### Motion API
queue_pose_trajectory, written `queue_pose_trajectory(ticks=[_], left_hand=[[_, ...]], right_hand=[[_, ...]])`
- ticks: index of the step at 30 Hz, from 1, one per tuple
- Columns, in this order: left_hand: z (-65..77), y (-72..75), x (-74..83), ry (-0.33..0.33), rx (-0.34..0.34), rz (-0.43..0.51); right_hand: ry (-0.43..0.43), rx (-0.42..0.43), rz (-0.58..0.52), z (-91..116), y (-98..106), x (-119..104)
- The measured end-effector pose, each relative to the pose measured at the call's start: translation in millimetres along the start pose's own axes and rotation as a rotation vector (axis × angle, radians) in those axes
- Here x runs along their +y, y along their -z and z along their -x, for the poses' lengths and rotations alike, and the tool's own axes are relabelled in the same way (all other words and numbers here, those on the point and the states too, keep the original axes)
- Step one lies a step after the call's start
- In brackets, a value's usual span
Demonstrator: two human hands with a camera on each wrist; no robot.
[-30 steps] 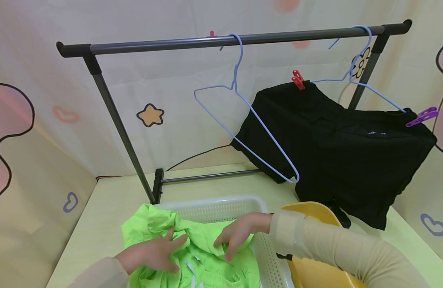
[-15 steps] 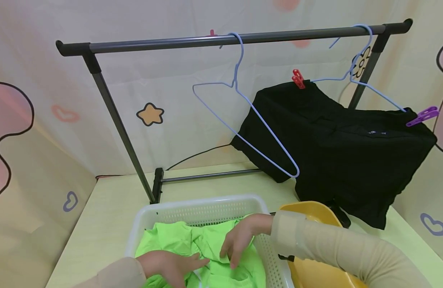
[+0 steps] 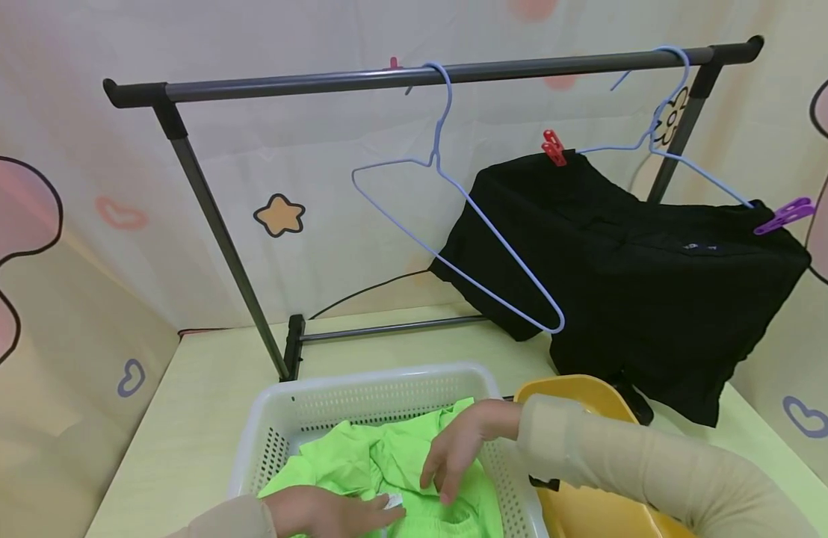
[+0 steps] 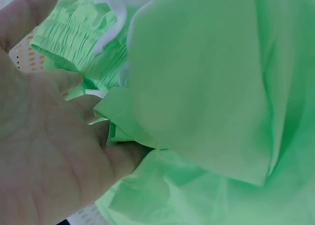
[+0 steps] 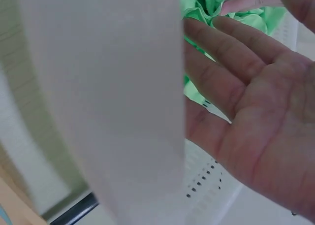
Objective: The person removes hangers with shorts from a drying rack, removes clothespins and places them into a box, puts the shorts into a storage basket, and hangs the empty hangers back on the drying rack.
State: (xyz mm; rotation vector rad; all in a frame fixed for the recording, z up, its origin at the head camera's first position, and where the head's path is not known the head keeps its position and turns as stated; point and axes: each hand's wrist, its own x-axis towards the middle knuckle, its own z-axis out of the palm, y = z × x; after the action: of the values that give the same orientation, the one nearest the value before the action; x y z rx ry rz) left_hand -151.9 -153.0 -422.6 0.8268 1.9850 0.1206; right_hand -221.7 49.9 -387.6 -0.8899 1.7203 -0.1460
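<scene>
Bright green drawstring shorts (image 3: 387, 456) lie bunched in a white perforated basket (image 3: 387, 381) at the bottom of the head view. Their gathered waistband (image 4: 81, 40) and white drawstring (image 4: 115, 18) show in the left wrist view. My left hand (image 3: 329, 514) is over the near part of the shorts, fingers extended and their tips among the green folds. At the right side of the shorts is my right hand (image 3: 457, 452), palm down, its fingers loosely bent with tips at the cloth. In the right wrist view, the right hand's fingers (image 5: 226, 52) look nearly straight.
A yellow basin (image 3: 575, 388) stands right of the basket. Behind, a dark rack (image 3: 306, 82) carries a bare blue hanger (image 3: 491, 228) and black shorts (image 3: 629, 284) on another, held by a red clip (image 3: 554, 148) and a purple clip (image 3: 784, 217).
The green shorts have come down off the basket's left rim and lie inside it. My left hand has moved right and nearer; my right hand has shifted slightly right.
</scene>
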Motion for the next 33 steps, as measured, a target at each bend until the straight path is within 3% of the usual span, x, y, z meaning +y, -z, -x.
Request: queue_pose_trajectory(ticks=[7, 12, 17, 24, 28, 33], left_hand=[[30.5, 5.0, 9.4, 0.045, 0.249, -0.002], [47.8, 12.9, 5.9, 0.043, 0.385, 0.081], [62.6, 19.5, -1.2, 0.045, 0.531, 0.105], [74.5, 22.3, -10.7, 0.082, 0.684, 0.13], [78.9, 22.3, -16.8, 0.082, 0.747, 0.139], [83.3, 20.5, -23.9, 0.062, 0.841, 0.087]], right_hand=[[0.055, 0.144, -0.086, 20.7, 3.3, 7.4], [0.142, 0.286, -0.22, 37.8, 4.4, 17.7], [0.228, 0.434, -0.335, 56.8, 4.0, 29.2], [0.325, 0.558, -0.407, 77.5, 0.7, 45.1], [0.322, 0.639, -0.41, 88.4, -0.4, 53.4], [0.295, 0.748, -0.376, 102.7, -0.9, 63.1]])
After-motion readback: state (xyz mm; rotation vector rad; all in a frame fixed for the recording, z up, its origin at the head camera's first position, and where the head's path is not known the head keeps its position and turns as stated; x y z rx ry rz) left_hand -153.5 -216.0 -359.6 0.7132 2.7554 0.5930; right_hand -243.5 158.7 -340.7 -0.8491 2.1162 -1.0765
